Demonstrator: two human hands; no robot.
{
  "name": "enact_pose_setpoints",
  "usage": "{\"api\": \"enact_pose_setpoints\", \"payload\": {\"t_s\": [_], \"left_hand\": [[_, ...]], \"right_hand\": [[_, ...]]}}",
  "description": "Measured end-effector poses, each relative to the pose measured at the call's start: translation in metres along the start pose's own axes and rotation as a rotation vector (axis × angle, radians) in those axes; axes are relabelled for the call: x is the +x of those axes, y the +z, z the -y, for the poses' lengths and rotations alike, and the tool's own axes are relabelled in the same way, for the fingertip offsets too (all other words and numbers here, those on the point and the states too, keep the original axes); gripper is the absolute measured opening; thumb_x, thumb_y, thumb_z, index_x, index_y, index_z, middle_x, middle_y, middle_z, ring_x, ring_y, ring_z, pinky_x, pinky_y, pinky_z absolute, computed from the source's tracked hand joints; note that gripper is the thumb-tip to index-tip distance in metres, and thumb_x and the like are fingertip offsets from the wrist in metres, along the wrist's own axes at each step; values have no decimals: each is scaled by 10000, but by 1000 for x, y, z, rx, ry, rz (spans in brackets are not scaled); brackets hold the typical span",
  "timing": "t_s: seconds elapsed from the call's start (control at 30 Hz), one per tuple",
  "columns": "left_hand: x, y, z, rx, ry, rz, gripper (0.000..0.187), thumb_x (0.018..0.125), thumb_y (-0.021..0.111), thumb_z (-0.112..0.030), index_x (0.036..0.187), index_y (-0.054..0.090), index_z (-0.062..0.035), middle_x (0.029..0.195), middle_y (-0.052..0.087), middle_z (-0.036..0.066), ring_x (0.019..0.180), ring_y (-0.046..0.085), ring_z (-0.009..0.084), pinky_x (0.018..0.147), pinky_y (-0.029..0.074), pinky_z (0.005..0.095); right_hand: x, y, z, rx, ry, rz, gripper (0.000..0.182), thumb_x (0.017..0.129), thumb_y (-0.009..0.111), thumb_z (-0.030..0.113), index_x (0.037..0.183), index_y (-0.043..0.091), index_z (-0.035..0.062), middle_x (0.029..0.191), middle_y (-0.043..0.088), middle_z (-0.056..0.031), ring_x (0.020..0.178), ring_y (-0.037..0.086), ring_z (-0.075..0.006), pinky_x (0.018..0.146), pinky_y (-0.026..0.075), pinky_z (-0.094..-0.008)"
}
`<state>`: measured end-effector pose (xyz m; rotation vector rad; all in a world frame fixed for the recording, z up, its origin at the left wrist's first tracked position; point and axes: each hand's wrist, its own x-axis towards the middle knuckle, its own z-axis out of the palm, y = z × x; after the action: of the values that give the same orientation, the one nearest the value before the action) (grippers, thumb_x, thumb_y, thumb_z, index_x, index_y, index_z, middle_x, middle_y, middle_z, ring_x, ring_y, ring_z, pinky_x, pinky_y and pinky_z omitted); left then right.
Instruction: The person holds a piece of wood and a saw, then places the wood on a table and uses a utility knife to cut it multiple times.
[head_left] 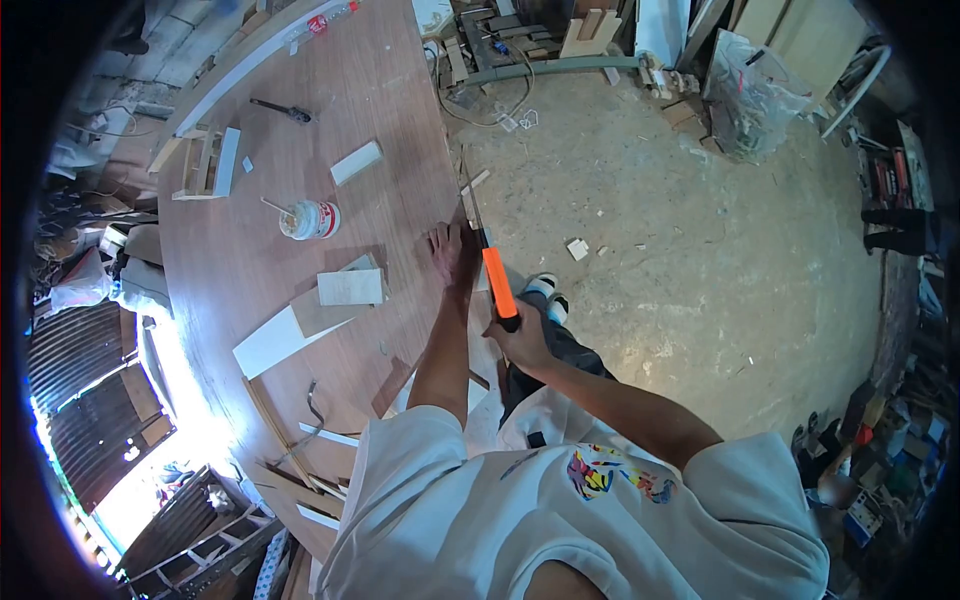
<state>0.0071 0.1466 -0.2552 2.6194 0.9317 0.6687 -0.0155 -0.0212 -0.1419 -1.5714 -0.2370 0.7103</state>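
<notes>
My right hand (pixel 523 338) is closed around the black end of an orange-handled handsaw (pixel 497 278). The saw is seen nearly edge-on, its thin dark blade pointing away from me along the table edge. My left hand (pixel 450 250) lies on the table at that edge, fingers spread, just left of the saw. Part of a pale piece (pixel 484 274) shows between hand and saw; whether the left hand presses on it is hidden. Nearest on the tabletop, left of my left forearm, a small white-faced block (pixel 350 287) rests over a larger white board (pixel 275 340).
The wooden table (pixel 380 90) also bears an open jar (pixel 310 220) with a stick in it, a white block (pixel 356 163), a dark-handled tool (pixel 283 109) and a small wooden frame (pixel 212 165). Offcuts (pixel 578 249) litter the concrete floor. Another person's legs (pixel 895 230) show far right.
</notes>
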Motion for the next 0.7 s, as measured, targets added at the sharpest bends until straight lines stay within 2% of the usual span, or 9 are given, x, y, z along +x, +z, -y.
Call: {"api": "enact_pose_setpoints", "payload": {"t_s": [0.07,0.13,0.2,0.27,0.4,0.47,0.53,0.63,0.7], "left_hand": [[-1,-1,2,7,8,57,163,821,587,-170,910,577,-34,965,554,185,951,523,398,888,385,516],[-7,8,12,37,65,18,188,821,584,-172,945,577,-31,993,556,187,977,518,407,897,383,524],[-9,14,20,70,120,-24,217,820,582,-174,981,578,-28,1021,558,190,1002,512,417,907,381,533],[-10,13,21,111,81,71,242,822,579,-178,1009,583,-24,1048,561,187,1021,507,417,912,380,544],[-2,5,11,63,55,66,207,833,578,-185,967,577,-27,1018,556,181,1029,500,403,888,382,525],[0,3,8,-12,-63,46,170,847,573,-193,914,568,-37,964,546,176,1001,500,384,857,376,502],[1,3,5,-9,-85,44,136,849,570,-176,886,558,-45,948,536,159,960,497,363,827,376,479],[0,0,4,-24,-111,44,130,853,569,-180,857,558,-50,942,527,150,931,498,349,822,373,466],[3,4,10,-49,-117,35,153,853,571,-200,856,568,-47,954,529,158,943,503,356,846,371,475]], "right_hand": [[-6,12,-17,-62,50,20,111,670,605,-46,729,524,2,635,513,-15,614,527,-104,581,440,-255],[-20,16,-35,-96,84,17,112,658,620,-45,701,528,3,621,530,-41,596,548,-130,560,436,-273],[-29,13,-46,-156,-140,-6,118,644,637,-43,677,532,-1,609,531,-71,570,546,-155,547,429,-291],[-31,11,-53,-135,-141,18,126,641,653,-36,653,531,-4,605,526,-90,568,547,-168,549,425,-302],[-30,4,-18,-39,-93,-1,125,648,657,-29,646,533,-11,596,532,-85,526,538,-162,512,411,-286],[-38,-11,4,28,-34,0,130,652,659,-26,640,530,-17,591,533,-82,509,534,-158,498,405,-280],[-44,-41,20,-87,-302,94,119,670,647,-35,649,529,-27,584,534,-61,486,518,-132,466,388,-262],[-42,-77,37,68,-215,100,141,635,639,-10,613,505,27,538,502,-46,467,505,-147,457,375,-267],[-35,-108,41,48,-136,105,127,655,631,-18,624,518,30,550,532,-30,502,506,-99,477,394,-258]]}}
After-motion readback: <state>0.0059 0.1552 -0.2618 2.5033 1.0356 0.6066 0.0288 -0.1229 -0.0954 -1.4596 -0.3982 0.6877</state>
